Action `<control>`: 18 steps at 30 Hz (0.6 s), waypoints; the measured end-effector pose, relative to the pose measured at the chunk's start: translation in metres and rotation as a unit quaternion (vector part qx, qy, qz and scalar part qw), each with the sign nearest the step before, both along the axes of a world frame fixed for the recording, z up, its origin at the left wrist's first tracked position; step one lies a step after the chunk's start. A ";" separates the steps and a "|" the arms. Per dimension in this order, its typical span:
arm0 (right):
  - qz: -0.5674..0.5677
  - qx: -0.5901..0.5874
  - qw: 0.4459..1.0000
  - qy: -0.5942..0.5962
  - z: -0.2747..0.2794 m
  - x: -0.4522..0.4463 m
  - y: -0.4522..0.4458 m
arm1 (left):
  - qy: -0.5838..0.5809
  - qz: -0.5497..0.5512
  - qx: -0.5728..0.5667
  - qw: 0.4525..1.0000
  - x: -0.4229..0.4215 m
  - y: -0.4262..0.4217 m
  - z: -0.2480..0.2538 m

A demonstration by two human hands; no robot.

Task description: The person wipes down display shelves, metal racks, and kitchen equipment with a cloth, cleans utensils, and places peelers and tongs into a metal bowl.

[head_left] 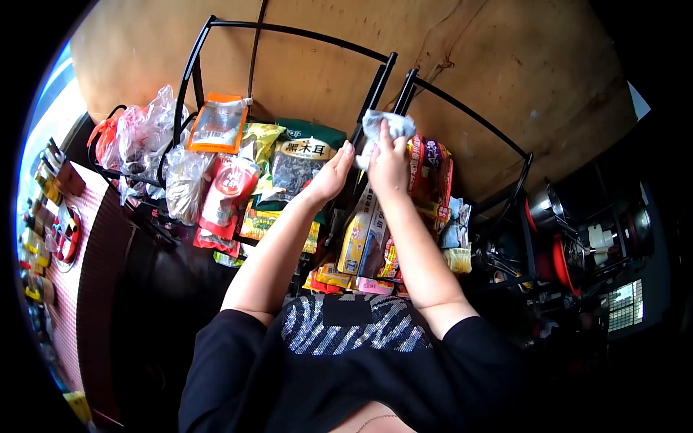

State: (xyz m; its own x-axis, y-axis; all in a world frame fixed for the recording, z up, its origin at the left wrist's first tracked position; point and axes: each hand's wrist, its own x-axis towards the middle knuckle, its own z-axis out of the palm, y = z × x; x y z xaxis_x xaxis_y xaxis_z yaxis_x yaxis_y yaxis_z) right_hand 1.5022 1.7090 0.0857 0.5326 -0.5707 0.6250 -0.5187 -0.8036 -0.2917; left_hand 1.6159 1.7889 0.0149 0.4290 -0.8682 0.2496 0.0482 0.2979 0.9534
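Right hand [390, 162]: grip closed on cloth [386, 130], at rack [375, 86]. Left hand [333, 173]: grip bare, narrow, beside green bag [296, 169].

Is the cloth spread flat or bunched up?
Bunched up: the cloth is a small, crumpled wad at the fingers of the right hand.

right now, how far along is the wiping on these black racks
Packets already sit in the black racks. The right hand holds a pale cloth by the inner posts; the left hand is open. No bar shows as wiped, so what's left can't be told.
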 end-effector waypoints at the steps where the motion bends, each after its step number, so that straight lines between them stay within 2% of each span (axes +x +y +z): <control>1: 0.005 -0.005 1.000 -0.005 -0.017 -0.005 0.007 | 0.019 0.003 -0.015 1.000 -0.005 0.007 0.012; 2: 0.009 -0.008 1.000 0.021 -0.033 -0.012 0.014 | 0.074 0.003 -0.008 0.997 -0.014 0.017 0.021; 3: 0.013 -0.011 0.999 0.047 -0.044 -0.020 0.025 | 0.069 0.010 -0.006 0.998 -0.018 0.028 0.029; 5: -0.028 0.080 0.974 0.212 -0.042 -0.033 0.051 | -0.001 0.016 0.030 0.999 -0.012 0.028 0.014; 6: -0.010 0.088 0.973 0.213 -0.044 -0.037 0.056 | -0.059 0.031 0.060 0.996 -0.015 0.033 0.014; 9: 0.121 0.333 0.904 0.240 -0.065 -0.040 0.008 | -0.319 -0.027 0.228 0.920 -0.031 0.076 0.045; 10: 0.242 0.396 0.871 0.164 -0.047 -0.042 -0.007 | -0.374 -0.047 0.218 0.900 -0.025 0.067 0.017; 11: 0.355 0.452 0.814 0.083 -0.029 -0.041 -0.015 | -0.396 0.008 0.244 0.885 -0.041 0.086 0.037; 13: 0.329 0.397 0.845 -0.140 0.007 -0.016 -0.022 | -0.307 0.007 0.306 0.901 -0.053 0.107 0.065; 14: 0.259 0.271 0.912 -0.167 0.037 -0.007 -0.013 | -0.327 0.045 0.281 0.901 -0.057 0.111 0.063; 15: 0.180 0.138 0.956 -0.188 0.061 0.004 -0.007 | -0.334 0.056 0.283 0.897 -0.061 0.116 0.064; 17: 0.086 -0.024 0.979 -0.186 0.061 0.041 -0.018 | -0.345 0.082 0.287 0.890 -0.067 0.125 0.065; 18: 0.047 -0.011 0.995 -0.091 0.058 0.049 -0.012 | -0.335 0.071 0.291 0.893 -0.072 0.135 0.073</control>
State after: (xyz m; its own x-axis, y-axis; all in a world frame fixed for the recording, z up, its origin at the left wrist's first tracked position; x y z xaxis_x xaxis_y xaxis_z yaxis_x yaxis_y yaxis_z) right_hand 1.5510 1.6971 0.1440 0.4608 -0.5080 0.7277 -0.3808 -0.8538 -0.3550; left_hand 1.5438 1.9243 0.0881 0.4681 -0.8835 0.0159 -0.5905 -0.2993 0.7495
